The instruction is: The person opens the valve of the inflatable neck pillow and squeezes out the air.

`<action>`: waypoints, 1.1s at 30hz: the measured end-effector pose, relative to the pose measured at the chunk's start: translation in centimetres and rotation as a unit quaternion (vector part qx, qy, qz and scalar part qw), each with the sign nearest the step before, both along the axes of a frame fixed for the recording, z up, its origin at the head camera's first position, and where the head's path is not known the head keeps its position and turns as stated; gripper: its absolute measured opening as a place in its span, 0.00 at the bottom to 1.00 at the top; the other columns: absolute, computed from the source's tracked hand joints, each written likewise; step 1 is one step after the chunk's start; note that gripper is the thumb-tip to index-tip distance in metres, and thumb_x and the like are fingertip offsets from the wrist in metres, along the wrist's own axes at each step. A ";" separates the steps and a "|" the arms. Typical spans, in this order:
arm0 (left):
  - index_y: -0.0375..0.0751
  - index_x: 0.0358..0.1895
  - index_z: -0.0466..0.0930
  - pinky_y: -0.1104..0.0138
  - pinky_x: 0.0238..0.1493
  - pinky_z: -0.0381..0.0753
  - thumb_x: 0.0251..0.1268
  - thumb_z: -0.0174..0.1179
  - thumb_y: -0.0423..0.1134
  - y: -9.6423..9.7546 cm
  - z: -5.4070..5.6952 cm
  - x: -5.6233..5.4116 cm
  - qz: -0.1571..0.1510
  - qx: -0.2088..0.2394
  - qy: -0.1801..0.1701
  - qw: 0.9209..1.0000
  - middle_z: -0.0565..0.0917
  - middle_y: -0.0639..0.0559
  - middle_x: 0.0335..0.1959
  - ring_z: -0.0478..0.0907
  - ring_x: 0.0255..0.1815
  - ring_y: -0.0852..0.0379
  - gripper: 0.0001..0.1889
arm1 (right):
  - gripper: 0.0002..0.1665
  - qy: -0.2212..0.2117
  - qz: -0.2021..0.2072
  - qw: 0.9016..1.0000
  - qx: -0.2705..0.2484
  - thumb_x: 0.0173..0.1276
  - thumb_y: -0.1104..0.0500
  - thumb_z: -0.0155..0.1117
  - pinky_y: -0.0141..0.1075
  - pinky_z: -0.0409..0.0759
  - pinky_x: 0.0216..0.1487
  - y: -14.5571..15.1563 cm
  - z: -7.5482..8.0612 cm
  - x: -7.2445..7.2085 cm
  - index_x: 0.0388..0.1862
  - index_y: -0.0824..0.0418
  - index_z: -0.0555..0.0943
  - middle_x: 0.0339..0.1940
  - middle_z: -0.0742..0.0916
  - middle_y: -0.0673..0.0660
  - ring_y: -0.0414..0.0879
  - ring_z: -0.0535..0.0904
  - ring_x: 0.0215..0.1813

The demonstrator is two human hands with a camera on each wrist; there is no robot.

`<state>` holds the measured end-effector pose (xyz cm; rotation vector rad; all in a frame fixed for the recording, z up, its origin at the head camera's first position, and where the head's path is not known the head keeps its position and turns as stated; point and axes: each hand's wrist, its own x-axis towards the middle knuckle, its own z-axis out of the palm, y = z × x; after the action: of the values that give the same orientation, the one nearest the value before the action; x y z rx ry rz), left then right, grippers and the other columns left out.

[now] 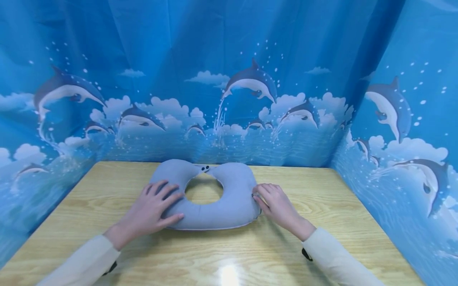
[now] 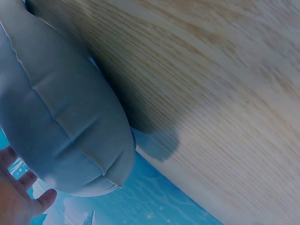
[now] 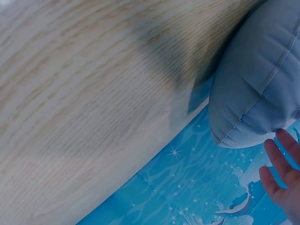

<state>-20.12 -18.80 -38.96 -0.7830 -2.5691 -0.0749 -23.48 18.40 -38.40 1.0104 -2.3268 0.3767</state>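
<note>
A grey, puffed-up U-shaped neck pillow (image 1: 211,216) lies on the table, its two ends meeting at the far side by small dark snaps (image 1: 205,168). My left hand (image 1: 152,208) rests on the pillow's left side with fingers spread. In the left wrist view, the left hand (image 2: 21,192) is partly cut off beside the seamed pillow (image 2: 70,112). My right hand (image 1: 277,204) touches the right edge, near a small dark part (image 1: 254,195) whose kind I cannot make out. The right wrist view shows fairly straight fingers of the right hand (image 3: 283,176) against the pillow (image 3: 253,89); its thumb is hidden.
The pale wood-grain table (image 1: 322,246) reaches back to a blue curtain (image 1: 200,51) printed with dolphins and clouds. Another curtain side (image 1: 400,178) runs along the right edge. A bright glare spot (image 1: 229,276) shows at the table's front.
</note>
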 end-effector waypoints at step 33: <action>0.59 0.55 0.76 0.40 0.56 0.61 0.56 0.50 0.68 0.0 -0.6 0.1 -0.006 0.011 -0.004 1.000 0.71 0.50 0.60 0.60 0.64 0.40 0.28 | 0.06 -0.105 0.015 0.991 -0.080 0.64 0.61 0.59 0.42 0.76 0.48 0.4 0.1 -0.1 0.40 0.55 0.77 0.39 0.83 0.48 0.45 0.78 0.47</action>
<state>-20.06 -18.76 -39.57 -0.7904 -2.5673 -0.1101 -23.60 18.81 -38.32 0.9682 -2.4217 0.7022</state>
